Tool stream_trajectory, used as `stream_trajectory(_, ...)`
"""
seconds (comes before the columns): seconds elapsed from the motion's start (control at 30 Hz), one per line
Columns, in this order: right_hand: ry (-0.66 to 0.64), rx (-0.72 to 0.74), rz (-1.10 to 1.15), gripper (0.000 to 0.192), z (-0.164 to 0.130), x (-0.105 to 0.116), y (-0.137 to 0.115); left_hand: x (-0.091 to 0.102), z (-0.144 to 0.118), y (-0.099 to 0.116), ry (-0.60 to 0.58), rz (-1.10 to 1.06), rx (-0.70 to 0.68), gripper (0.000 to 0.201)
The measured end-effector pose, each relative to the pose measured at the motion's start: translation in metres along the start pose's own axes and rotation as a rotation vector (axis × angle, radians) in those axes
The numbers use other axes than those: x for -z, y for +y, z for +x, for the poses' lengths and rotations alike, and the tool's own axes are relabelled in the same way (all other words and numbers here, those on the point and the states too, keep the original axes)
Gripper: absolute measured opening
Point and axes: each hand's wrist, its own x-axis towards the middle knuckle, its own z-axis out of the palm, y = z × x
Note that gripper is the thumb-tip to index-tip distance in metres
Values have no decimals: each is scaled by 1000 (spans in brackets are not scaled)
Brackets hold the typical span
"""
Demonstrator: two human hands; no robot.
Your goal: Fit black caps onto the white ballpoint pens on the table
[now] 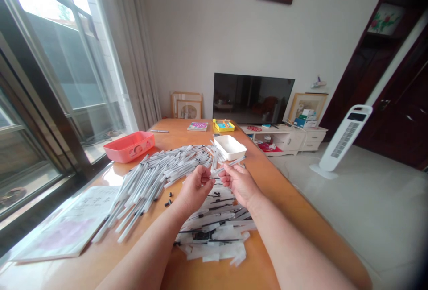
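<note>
My right hand (239, 184) is closed around a slim white pen (239, 160) with a dark end that points up and to the right. Close beside it, my left hand (197, 187) is pinched shut near the pen's other end; whatever sits between those fingertips is too small to make out. Under both hands lies a loose heap of black pen refills and whitish sleeves (217, 218). A large pile of white pens with dark ends (147, 183) spreads to the left. Several small black caps (170, 195) rest on the wood between the two piles.
On the wooden table (284, 227) stand a white tray (230, 147) past my hands and a pink basket (130, 147) at the left. An open notebook (67, 223) lies near left. A booklet (197, 126) and a yellow box (224, 125) sit at the far end.
</note>
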Motion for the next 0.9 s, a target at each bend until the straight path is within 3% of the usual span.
stream_trajectory(0.13,10,-53,58,34,-1,-4,3,0,1,-6,37,122,-42,17)
stream_trajectory(0.37,36,-36,45,33,0,-6,6,8,2,7,32,314,-134,23)
stream_trajectory(0.67,-71,56,25,36,-3,-9,1,6,4,16,-63,-219,243,39)
stream_trajectory(0.8,-138,92,-15,38,-6,-11,0,5,3,22,-23,-286,325,43)
stream_trajectory(0.9,-102,101,-44,40,-5,-12,3,2,2,18,-16,-232,320,45)
